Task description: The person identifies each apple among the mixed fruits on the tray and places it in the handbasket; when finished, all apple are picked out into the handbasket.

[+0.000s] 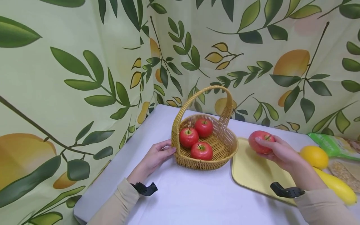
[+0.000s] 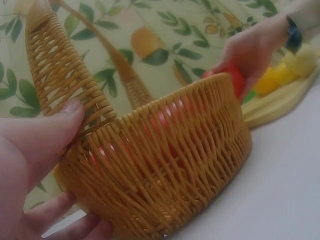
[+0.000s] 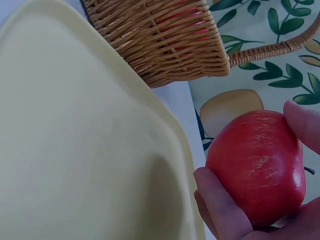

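Observation:
A wicker basket with a tall arched handle stands on the table, and three red apples lie inside it. My left hand grips the basket's left side. In the left wrist view its thumb presses at the foot of the handle, while the other fingers curve round the woven wall lower down. To the right of the basket, my right hand holds another red apple between thumb and fingers. That apple is raised over the far part of a pale yellow tray, its shadow falling on the surface.
An orange and a long yellow fruit or vegetable lie at the right, beyond my right wrist. Behind them are a green bag and a clear packet of grainy food. A leaf-patterned cloth hangs close behind the white table.

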Demonstrator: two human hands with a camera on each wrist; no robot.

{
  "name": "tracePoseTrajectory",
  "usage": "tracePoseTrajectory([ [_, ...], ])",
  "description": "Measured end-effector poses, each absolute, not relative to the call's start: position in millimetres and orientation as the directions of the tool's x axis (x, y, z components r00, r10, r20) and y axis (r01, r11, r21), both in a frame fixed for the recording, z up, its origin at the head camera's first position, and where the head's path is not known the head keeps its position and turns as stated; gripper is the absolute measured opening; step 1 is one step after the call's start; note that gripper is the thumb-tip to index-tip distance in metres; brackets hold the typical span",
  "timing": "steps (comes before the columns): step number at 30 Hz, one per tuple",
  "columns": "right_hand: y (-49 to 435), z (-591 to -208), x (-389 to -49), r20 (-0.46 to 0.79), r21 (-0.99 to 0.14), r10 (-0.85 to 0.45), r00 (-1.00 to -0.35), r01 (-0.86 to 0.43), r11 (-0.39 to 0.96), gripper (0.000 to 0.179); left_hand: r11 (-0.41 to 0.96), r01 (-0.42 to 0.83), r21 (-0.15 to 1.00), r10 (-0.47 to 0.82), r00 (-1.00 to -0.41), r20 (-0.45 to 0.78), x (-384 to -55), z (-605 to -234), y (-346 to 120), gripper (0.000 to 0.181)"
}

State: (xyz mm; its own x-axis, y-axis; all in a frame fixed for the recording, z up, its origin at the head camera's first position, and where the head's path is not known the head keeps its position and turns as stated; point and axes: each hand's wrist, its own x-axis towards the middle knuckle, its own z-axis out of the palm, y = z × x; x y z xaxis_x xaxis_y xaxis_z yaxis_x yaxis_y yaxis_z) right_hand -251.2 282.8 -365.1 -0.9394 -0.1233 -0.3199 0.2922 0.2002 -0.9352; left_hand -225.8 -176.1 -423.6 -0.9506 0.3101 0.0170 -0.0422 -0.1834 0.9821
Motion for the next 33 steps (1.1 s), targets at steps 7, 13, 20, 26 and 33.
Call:
tracePoseTrajectory([
  [7,281.2,-363.4,-249.7,-0.286,-0.950,-0.151,-0.946,0.260,0.170,0.089,-0.185,-0.039,0.982,0.319,-0.948,0.023,-226.3,-422.2,-175.5,0.021],
  [13,279.0,-358.5,-248.1,-0.259,-0.954,-0.154,-0.954,0.228,0.196,0.091,-0.183,-0.038,0.982,0.318,-0.948,0.023,-226.8,-421.6,-175.1,0.022],
  [20,271.9,-351.5,-248.4,-0.216,-0.937,-0.136,-0.967,0.166,0.309,0.088,-0.173,-0.043,0.984,0.308,-0.951,0.012,-226.0,-421.2,-175.9,0.026],
  [26,266.6,-346.7,-247.0,-0.208,-0.932,-0.136,-0.969,0.154,0.329,0.089,-0.166,-0.052,0.985,0.305,-0.952,0.002,-224.6,-421.0,-176.9,0.028],
  [33,264.4,-336.8,-249.1,-0.190,-0.922,-0.170,-0.967,0.117,0.369,0.081,-0.159,-0.053,0.986,0.305,-0.952,-0.002,-224.3,-419.8,-177.8,0.031],
])
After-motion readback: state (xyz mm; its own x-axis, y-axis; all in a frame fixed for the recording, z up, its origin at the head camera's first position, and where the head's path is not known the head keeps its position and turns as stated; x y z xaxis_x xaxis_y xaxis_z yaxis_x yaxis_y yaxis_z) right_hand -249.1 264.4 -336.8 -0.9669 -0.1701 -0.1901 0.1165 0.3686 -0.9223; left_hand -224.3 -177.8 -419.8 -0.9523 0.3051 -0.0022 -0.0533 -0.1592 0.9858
